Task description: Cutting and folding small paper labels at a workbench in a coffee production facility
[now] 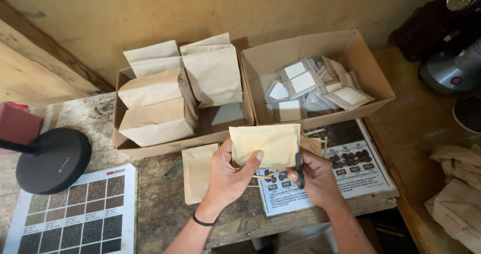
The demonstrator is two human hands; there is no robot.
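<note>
Your left hand [228,176] holds a flat tan paper bag [264,144] up over the counter [165,219], thumb on its front. Your right hand [316,180] grips black scissors [299,166] at the bag's right edge. Another flat bag [197,173] lies just left of your hands. Behind them sit a box of tan bags [170,103] and a box of small packets [320,78].

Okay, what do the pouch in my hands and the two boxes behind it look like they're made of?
The pouch looks like matte tan kraft paper: flat, dull, creased at its edges. The two boxes look like brown corrugated cardboard, judging by thick, stiff, unglossy walls. Any inner lining cannot be seen.
</note>
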